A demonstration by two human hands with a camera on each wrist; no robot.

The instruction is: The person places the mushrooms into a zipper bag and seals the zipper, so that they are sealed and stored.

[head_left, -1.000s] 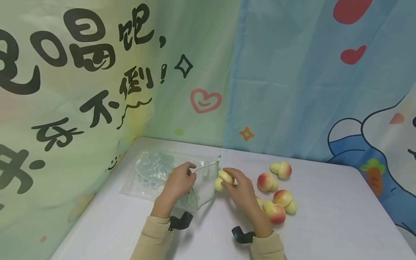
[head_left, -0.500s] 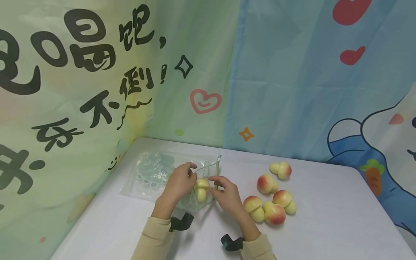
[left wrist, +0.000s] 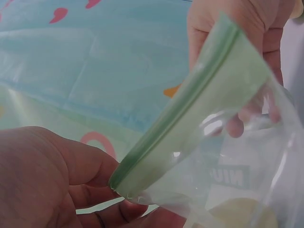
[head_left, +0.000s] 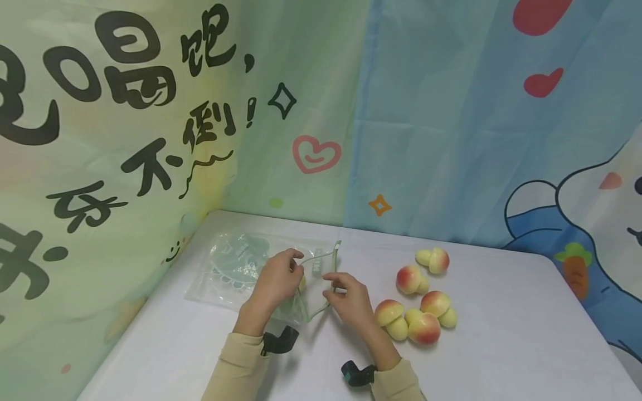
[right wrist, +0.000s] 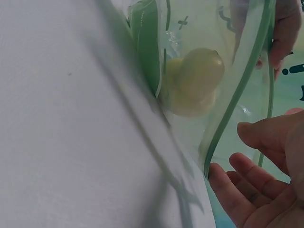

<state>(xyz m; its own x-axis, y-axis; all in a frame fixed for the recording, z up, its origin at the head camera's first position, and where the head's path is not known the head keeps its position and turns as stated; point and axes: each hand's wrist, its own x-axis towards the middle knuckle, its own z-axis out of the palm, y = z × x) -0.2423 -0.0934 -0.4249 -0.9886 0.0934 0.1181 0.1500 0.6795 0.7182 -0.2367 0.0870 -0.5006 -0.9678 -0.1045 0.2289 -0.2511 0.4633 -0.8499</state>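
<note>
A clear zip bag with a green rim (head_left: pixel 317 312) stands with its mouth spread toward the right. My left hand (head_left: pixel 281 278) pinches the rim's near edge between thumb and fingers, seen closely in the left wrist view (left wrist: pixel 61 175). Inside the bag lies a pale yellow mushroom-shaped piece (right wrist: pixel 192 80), blurred by the film. My right hand (head_left: pixel 349 301) is at the bag's mouth with parted, bent fingers and nothing in its grasp; in the right wrist view (right wrist: pixel 266 175) a fingertip touches or nearly touches the green rim.
Several red-and-yellow mushroom pieces (head_left: pixel 424 327) lie on the white table (head_left: pixel 501 334) to the right of my right hand. A flat clear bag with a blue-green print (head_left: pixel 241 259) lies at the left. Printed cloth (head_left: pixel 426 139) hangs behind the table.
My right hand moved left to the bag's mouth and let go of the yellow mushroom piece, which dropped into the bag. My left hand has stayed on the rim.
</note>
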